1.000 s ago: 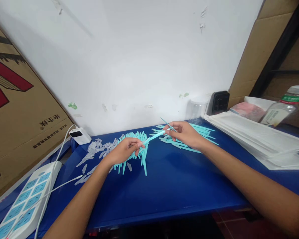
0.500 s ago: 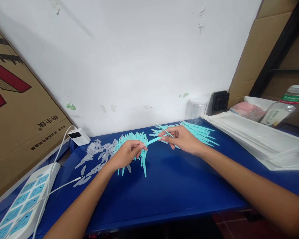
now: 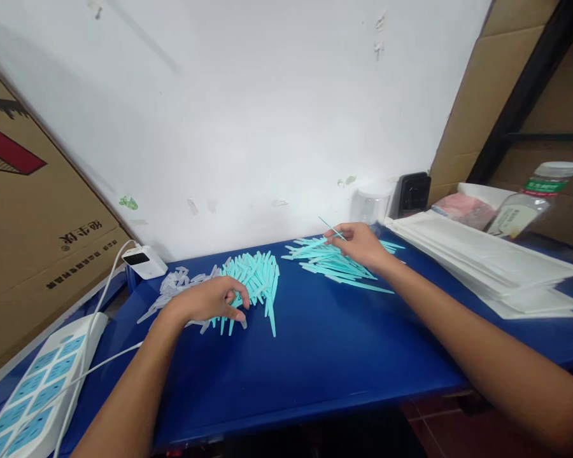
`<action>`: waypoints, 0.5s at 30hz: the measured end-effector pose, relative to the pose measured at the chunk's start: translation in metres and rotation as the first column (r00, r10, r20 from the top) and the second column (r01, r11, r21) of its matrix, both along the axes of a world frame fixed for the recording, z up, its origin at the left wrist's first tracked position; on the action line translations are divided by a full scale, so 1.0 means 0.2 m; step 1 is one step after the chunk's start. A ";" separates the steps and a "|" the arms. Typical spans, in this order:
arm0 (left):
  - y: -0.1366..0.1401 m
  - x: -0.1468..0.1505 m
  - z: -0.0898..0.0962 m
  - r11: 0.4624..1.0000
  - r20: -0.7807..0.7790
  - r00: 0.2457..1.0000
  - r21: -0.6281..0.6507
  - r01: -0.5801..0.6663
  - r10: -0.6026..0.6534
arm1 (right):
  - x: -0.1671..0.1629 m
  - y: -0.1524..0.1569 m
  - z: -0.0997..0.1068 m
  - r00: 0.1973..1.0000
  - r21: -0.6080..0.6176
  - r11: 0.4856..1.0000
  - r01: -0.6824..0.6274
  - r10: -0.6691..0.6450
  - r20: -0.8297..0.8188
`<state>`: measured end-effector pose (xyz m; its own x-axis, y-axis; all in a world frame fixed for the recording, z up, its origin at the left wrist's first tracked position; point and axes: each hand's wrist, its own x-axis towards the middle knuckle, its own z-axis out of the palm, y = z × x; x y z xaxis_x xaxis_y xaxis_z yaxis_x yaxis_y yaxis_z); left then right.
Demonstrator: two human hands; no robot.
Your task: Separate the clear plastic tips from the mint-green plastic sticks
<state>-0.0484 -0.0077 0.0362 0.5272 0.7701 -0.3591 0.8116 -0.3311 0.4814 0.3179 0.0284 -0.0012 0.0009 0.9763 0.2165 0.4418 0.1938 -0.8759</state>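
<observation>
My left hand [image 3: 209, 299] hovers at the lower left of a pile of flat turquoise sticks [image 3: 258, 272], its thumb and fingers apart with nothing held. Pale translucent tapered pieces [image 3: 172, 281] lie beside that pile, partly covered by my left wrist. Farther right, my right hand [image 3: 359, 244] pinches a thin turquoise stick [image 3: 330, 224], seen edge-on and pointing up and left. Below it is a second heap of turquoise sticks [image 3: 328, 262], some hidden behind my hand.
A blue table [image 3: 286, 362] stands against a white wall. On the left are a power strip [image 3: 42, 388], a small white device [image 3: 144, 261] and cables. At right lie white sheets [image 3: 482, 254], a bottle [image 3: 530, 203], a clear jar [image 3: 372, 207] and a black object [image 3: 413, 193].
My hands have moved apart. The left released the stick held between them and opened, shifting left and down; the right moved back over the right heap, still pinching a thin stick.
</observation>
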 end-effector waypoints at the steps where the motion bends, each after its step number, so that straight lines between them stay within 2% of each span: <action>1: 0.00 0.00 0.00 1.000 -0.004 1.000 -0.019 0.010 -0.010 | 0.01 0.02 -0.02 0.999 0.009 1.000 0.018 -0.018 0.042; 4: 0.00 0.01 -0.03 0.998 -0.016 0.999 -0.061 0.032 -0.033 | 0.04 0.04 -0.05 0.970 0.071 0.995 0.071 -0.085 0.229; 8: 0.00 0.02 -0.05 0.998 -0.037 0.998 -0.047 0.043 -0.044 | 0.05 0.04 -0.07 0.887 0.154 0.977 0.147 -0.199 0.416; 12: -0.01 0.04 -0.06 0.994 0.028 0.996 -0.067 0.086 -0.084 | 0.05 0.02 -0.05 0.853 0.211 0.963 0.168 -0.249 0.458; 15: -0.03 0.09 -0.06 0.997 0.166 0.984 -0.045 0.068 -0.059 | 0.04 0.02 -0.04 0.862 0.233 0.961 0.150 -0.243 0.444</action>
<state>-0.0295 -0.0143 0.0250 0.6295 0.7164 -0.3008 0.6979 -0.3513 0.6241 0.3268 0.0330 -0.0089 0.0430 0.9089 0.4147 0.8335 0.1963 -0.5165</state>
